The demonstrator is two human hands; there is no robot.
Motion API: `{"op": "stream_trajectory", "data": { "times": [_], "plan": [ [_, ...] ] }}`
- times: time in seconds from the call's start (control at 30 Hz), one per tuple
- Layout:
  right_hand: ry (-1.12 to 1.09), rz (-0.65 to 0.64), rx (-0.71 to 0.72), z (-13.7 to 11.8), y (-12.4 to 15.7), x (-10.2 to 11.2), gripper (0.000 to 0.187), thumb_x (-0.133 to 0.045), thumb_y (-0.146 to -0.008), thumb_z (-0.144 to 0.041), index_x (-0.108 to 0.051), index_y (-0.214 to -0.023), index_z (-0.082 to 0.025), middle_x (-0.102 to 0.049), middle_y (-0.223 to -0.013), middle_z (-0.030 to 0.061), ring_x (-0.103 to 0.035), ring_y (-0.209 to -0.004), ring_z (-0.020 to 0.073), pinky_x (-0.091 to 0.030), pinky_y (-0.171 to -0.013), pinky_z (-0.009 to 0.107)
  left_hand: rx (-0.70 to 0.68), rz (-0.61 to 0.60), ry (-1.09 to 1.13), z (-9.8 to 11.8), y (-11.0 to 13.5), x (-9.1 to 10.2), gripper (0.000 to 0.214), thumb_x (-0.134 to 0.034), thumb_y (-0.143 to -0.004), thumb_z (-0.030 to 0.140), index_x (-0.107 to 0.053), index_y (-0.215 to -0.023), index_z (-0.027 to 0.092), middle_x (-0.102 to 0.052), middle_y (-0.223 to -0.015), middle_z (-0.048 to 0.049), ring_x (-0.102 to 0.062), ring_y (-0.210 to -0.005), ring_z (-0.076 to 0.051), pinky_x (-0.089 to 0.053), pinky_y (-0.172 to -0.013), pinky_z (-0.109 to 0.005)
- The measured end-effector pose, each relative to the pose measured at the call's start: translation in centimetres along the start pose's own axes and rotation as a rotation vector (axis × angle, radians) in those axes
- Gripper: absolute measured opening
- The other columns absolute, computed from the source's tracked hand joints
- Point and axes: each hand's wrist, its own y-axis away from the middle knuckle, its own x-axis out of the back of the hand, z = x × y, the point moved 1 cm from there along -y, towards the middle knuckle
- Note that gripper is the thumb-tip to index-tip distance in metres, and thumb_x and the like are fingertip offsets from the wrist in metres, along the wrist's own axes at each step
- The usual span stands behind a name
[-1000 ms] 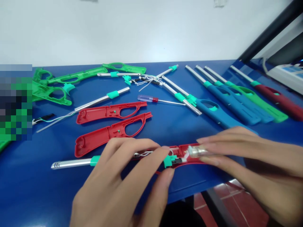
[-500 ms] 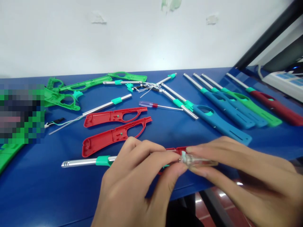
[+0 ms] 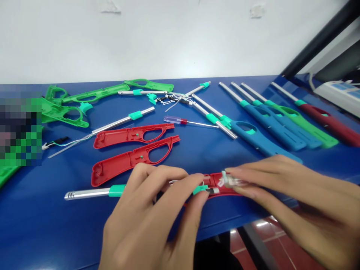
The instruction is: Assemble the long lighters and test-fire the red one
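Note:
A half-open red lighter shell (image 3: 215, 183) with a metal tube (image 3: 87, 194) and teal collar lies near the front edge of the blue table (image 3: 42, 221). My left hand (image 3: 152, 221) pinches it at a teal trigger piece (image 3: 200, 188), fingers closed on the shell. From the right, my right hand (image 3: 292, 198) grips a small clear gas cartridge (image 3: 234, 182) with its fingertips, resting in the shell. White wires show between my two hands.
Two empty red shell halves (image 3: 132, 148) lie behind. Green shell halves (image 3: 73, 107), loose metal tubes (image 3: 123, 120), a small screwdriver (image 3: 182, 121) and wires sit farther back. Assembled blue, green and red lighters (image 3: 270, 123) lie at right. A white power strip (image 3: 337, 93) is far right.
The clear cartridge, held slightly above the shell half a second ago, now sits lower in the red shell. My left fingers have shifted onto the teal trigger piece.

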Motion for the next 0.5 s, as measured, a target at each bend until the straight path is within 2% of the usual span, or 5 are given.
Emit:
{"op": "stream_trajectory", "data": {
  "times": [0.1,0.2,0.3,0.37,0.5],
  "plan": [
    [-0.011,-0.021,0.001,0.4,0.2,0.1,0.025,-0.074,-0.112,-0.019,-0.089,-0.127,-0.032,-0.092,-0.121,-0.0055,-0.088,-0.106,0.0145,-0.072,-0.094,0.025,-0.031,-0.008,0.06,-0.8,0.2,-0.1,0.013,-0.069,-0.121,0.039,-0.079,-0.116,0.033,-0.082,-0.109,0.0062,-0.076,-0.095,-0.014,-0.065,-0.09,-0.031],
    [-0.017,-0.053,-0.009,0.6,0.6,-0.1,0.031,-0.075,-0.111,-0.017,-0.088,-0.133,-0.033,-0.091,-0.127,-0.0037,-0.086,-0.112,0.0167,-0.072,-0.095,0.027,-0.085,-0.03,0.084,-0.9,0.2,-0.1,0.007,-0.073,-0.117,0.027,-0.08,-0.12,0.028,-0.081,-0.12,0.0037,-0.077,-0.107,-0.013,-0.063,-0.104,-0.03],
    [-0.014,-0.08,-0.01,0.7,1.0,-0.3,0.036,-0.073,-0.112,-0.015,-0.086,-0.139,-0.034,-0.089,-0.132,-0.0032,-0.084,-0.117,0.0168,-0.071,-0.097,0.028,-0.093,-0.068,0.021,-0.5,0.1,0.1,0.019,-0.074,-0.111,0.012,-0.081,-0.122,0.026,-0.081,-0.126,0.0035,-0.077,-0.117,-0.01,-0.059,-0.115,-0.025],
    [-0.007,-0.096,-0.009,0.6,1.1,-0.3,0.037,-0.071,-0.113,-0.014,-0.084,-0.142,-0.034,-0.088,-0.134,-0.0027,-0.083,-0.118,0.0168,-0.07,-0.099,0.028,-0.076,-0.104,0.009,-0.3,0.0,0.2,0.022,-0.073,-0.111,0.011,-0.081,-0.124,0.026,-0.081,-0.128,0.0029,-0.077,-0.118,-0.01,-0.059,-0.117,-0.025],
    [0.003,-0.11,-0.027,0.7,1.3,-0.6,0.036,-0.069,-0.115,-0.017,-0.084,-0.143,-0.036,-0.087,-0.135,-0.0015,-0.082,-0.12,0.0191,-0.071,-0.1,0.032,-0.071,-0.155,-0.001,-0.4,0.0,0.4,0.019,-0.069,-0.112,0.017,-0.079,-0.126,0.026,-0.082,-0.128,-0.0006,-0.078,-0.117,-0.015,-0.064,-0.112,-0.029]
  ]
}}
